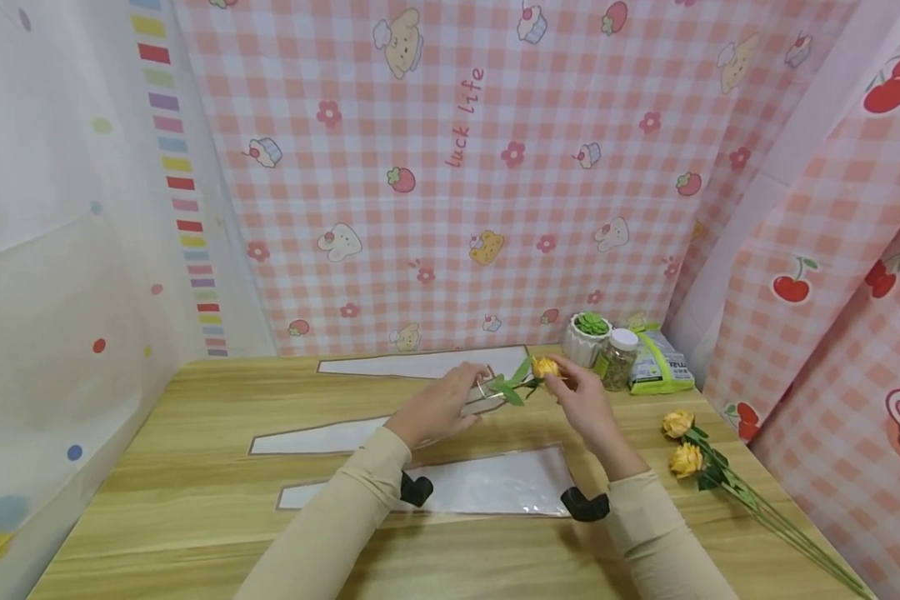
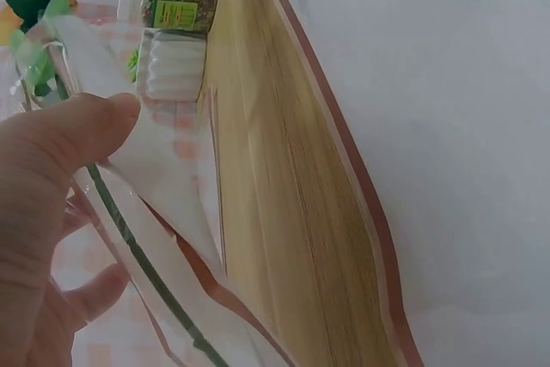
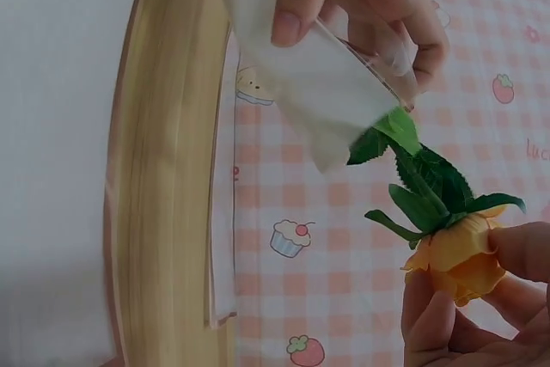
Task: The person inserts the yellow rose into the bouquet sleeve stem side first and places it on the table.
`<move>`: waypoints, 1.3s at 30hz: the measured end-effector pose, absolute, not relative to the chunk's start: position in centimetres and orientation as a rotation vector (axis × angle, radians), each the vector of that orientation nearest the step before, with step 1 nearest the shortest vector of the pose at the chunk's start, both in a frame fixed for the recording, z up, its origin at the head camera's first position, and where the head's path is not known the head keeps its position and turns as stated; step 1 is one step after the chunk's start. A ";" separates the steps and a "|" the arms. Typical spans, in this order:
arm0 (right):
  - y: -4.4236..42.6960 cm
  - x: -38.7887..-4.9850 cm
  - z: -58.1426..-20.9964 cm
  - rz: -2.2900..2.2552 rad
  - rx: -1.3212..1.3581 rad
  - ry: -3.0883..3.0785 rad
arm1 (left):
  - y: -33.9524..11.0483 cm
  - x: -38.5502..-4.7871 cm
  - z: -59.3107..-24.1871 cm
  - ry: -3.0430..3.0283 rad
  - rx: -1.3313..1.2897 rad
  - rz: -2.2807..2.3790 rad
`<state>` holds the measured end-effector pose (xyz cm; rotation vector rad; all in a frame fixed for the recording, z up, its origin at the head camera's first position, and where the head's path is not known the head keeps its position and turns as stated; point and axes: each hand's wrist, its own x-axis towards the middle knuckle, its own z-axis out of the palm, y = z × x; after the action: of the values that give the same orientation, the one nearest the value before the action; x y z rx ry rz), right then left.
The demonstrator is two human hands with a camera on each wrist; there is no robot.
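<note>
- Your right hand (image 1: 587, 402) pinches the bloom of a yellow rose (image 1: 546, 367) between thumb and fingers.
- Your left hand (image 1: 441, 406) pinches a brown-edged sleeve (image 3: 301, 83), thumb on one face, fingers on the other.
- The rose's stem (image 2: 161, 284) runs down inside the held sleeve, past your left thumb; its bloom sits outside, just beyond the mouth, with leaves (image 1: 510, 392) at the mouth.
- Work surface: wood-grain table (image 1: 172, 442). A back sleeve (image 1: 412, 365) and a front sleeve (image 1: 495, 485) lie flat on it.
- Room: a pink checked cloth (image 1: 420, 108) hangs behind the table; a white dotted cloth (image 1: 37, 275) hangs at left.
- Back right corner: a potted plant (image 1: 588, 343), a jar (image 1: 617, 362) and a green packet (image 1: 658, 367) stand close together, near your right hand.
- Right edge: two yellow roses (image 1: 686, 461) lie with stems running toward the near right corner.
- Bare wood extends from the sleeves to the left edge.
</note>
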<state>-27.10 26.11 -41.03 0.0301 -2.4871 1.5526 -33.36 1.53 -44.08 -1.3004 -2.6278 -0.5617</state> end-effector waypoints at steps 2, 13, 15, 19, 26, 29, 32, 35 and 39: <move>26.2 -27.2 -40.9 1.573 0.011 -2.478 | 1.6 -33.5 -44.1 -2.615 -1.309 -0.563; 25.1 -27.2 -41.1 1.762 -0.004 -2.415 | 1.6 -33.2 -44.0 -2.597 -1.345 -0.601; 24.9 -27.2 -41.1 1.804 -0.015 -2.387 | 1.6 -33.3 -44.1 -2.589 -1.343 -0.618; 24.4 -27.3 -41.3 1.855 -0.044 -2.354 | 1.6 -33.5 -44.3 -2.572 -1.349 -0.618; 23.7 -27.5 -41.8 1.958 -0.063 -2.325 | 1.6 -33.7 -44.4 -2.582 -1.353 -0.624; 23.5 -27.4 -41.8 1.979 -0.058 -2.334 | 1.6 -33.9 -44.5 -2.574 -1.359 -0.628; 23.3 -27.3 -41.7 1.995 -0.046 -2.344 | 1.7 -34.2 -44.7 -2.549 -1.367 -0.627; 23.2 -27.2 -41.8 2.026 -0.037 -2.343 | 1.8 -34.3 -44.7 -2.540 -1.361 -0.615; 22.8 -27.4 -42.1 2.101 -0.013 -2.302 | 1.8 -34.0 -44.4 -2.558 -1.342 -0.625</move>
<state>-27.36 22.84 -42.12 -0.0131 -2.3022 2.1011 -34.04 1.77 -44.39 -1.3422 -2.5575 -0.6246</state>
